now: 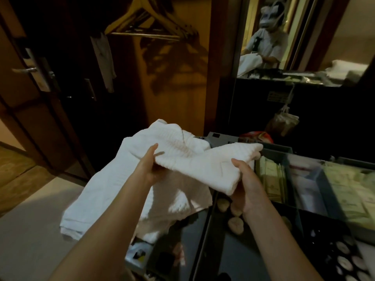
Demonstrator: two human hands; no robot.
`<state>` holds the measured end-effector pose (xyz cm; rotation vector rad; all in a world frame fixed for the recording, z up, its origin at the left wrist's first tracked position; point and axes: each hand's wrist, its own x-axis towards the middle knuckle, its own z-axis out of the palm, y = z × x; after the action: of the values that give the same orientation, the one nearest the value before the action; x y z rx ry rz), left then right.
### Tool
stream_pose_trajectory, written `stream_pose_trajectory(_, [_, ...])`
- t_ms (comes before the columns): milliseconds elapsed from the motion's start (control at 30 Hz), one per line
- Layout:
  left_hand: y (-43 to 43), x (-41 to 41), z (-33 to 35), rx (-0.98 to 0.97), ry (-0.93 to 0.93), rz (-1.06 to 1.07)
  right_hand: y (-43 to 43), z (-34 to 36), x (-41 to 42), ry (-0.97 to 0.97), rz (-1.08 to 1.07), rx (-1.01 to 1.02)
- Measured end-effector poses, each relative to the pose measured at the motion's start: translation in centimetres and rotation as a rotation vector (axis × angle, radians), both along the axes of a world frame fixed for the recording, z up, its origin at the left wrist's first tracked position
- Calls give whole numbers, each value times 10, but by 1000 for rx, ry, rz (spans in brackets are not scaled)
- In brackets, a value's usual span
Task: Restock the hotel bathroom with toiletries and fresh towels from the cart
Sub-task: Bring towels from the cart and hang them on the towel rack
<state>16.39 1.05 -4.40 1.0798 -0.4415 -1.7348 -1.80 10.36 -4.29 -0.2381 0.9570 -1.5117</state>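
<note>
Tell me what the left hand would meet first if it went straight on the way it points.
The white towel that the left hand grips; beyond it, probably the cart's grey rim, though depth is unclear.

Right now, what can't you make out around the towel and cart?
Head view:
- Fingers of the left hand and right hand: hidden under the white ribbed cloth towel; each grip shows only a thumb.
- Print on the pale green paper packets: too blurred to read.
- Small round pale items in the dark tray: dim, cut off by the bottom-right edge.
</note>
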Motion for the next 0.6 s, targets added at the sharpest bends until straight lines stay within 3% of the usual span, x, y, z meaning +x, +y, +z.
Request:
stream_pose_trajectory(100, [-22,0,9,-34,-60,-4,-8,12,-4,-159,-13,-217])
stream_pose_trajectory(200, [-40,0,19,-79,61,-15,-17,12,-3,-289,-76,-401])
stream_pose_trajectory(267, [-46,-2,27,-66,185,5,-22,12,5,-305,-78,-467])
stream_pose_trajectory(367, [-53,-1,42,-95,317,18,-29,17,16,-171,-17,-526])
stream_pose_trajectory(467, [-56,7,57,-203,297,-24,-42,27,26,-69,109,-499])
stream_pose_trajectory(600, [-54,27,69,-357,205,-156,-70,44,53,-49,194,-301])
